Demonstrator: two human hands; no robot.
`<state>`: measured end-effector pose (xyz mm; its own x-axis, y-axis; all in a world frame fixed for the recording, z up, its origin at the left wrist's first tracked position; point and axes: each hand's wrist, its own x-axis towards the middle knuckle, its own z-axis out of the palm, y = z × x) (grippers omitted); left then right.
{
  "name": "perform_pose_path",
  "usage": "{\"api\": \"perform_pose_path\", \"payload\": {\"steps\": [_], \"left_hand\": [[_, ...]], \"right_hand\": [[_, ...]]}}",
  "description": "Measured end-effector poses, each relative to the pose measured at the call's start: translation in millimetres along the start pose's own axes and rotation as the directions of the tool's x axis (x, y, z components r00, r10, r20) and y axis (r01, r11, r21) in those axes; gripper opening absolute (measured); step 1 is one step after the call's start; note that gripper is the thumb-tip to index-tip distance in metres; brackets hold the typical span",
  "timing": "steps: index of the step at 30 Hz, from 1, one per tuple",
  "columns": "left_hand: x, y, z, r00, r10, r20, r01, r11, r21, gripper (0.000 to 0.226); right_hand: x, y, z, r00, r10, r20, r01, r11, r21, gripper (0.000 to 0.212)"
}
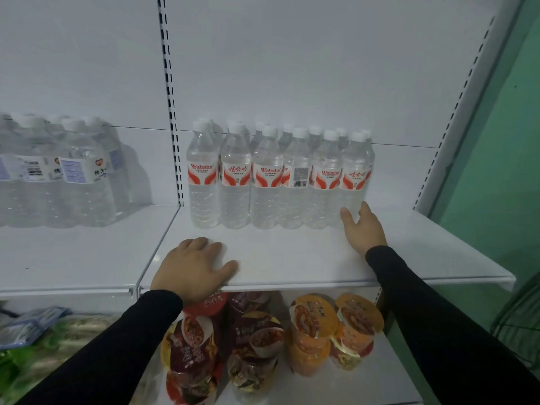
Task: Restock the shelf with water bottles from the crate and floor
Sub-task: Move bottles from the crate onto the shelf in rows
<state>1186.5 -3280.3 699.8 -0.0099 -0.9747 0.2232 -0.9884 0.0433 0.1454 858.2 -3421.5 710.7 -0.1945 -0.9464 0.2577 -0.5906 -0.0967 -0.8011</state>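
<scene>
White shelf (292,258) carrying a row of red-labelled water bottles (277,176), upright and packed side by side against the back panel. Right hand (363,229), at 3 o'clock from centre, fingers (346,216) spread and relaxed, touching the base of the rightmost bottle (355,179) without gripping it. Left hand (194,268), at 7 o'clock, rests palm down on the shelf's front edge, fingers loosely extended, holding nothing. Blue-labelled bottle pack (64,173) at 9 o'clock on the adjoining shelf. Noodle cups (263,340) stacked on the shelf below.
</scene>
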Motion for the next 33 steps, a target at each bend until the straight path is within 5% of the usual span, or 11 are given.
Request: {"api": "perform_pose_path", "payload": {"steps": [10, 14, 17, 21, 25, 29, 33], "left_hand": [[-21.8, -0.8, -7.9, 0.977, 0.114, -0.182, -0.153, 0.964, -0.217, 0.061], [-69.2, -6.2, -0.2, 0.919, 0.220, -0.329, -0.315, 0.909, -0.272, 0.046], [-113.8, -21.4, 28.1, 0.904, 0.275, -0.327, -0.378, 0.871, -0.314, 0.043], [-177.1, -48.1, 88.6, 0.957, 0.237, -0.167, -0.285, 0.874, -0.394, 0.039], [-229.8, -78.2, 172.1, 0.957, 0.165, 0.237, -0.059, 0.915, -0.398, 0.051], [-273.6, -109.4, 249.5, 0.823, 0.076, 0.563, 0.171, 0.911, -0.374, 0.053], [-304.0, -131.6, 320.1, 0.647, 0.002, 0.762, 0.286, 0.926, -0.245, 0.047]], "right_hand": [[-144.8, -22.0, -10.9, 0.939, -0.331, -0.093, 0.324, 0.942, -0.084, 0.063], [-215.1, -6.4, 14.2, 0.925, -0.378, -0.031, 0.373, 0.922, -0.102, 0.065], [-265.0, 15.6, 49.0, 0.910, -0.402, 0.099, 0.411, 0.907, -0.096, 0.046], [-333.4, 62.1, 97.5, 0.902, -0.111, 0.417, 0.189, 0.970, -0.151, 0.064], [-382.0, 112.6, 144.7, 0.739, 0.168, 0.653, 0.075, 0.942, -0.328, 0.068], [-421.7, 160.5, 199.0, 0.590, 0.327, 0.738, 0.004, 0.913, -0.408, 0.082], [-466.2, 211.9, 264.7, 0.427, 0.482, 0.765, -0.069, 0.861, -0.505, 0.076]]}}
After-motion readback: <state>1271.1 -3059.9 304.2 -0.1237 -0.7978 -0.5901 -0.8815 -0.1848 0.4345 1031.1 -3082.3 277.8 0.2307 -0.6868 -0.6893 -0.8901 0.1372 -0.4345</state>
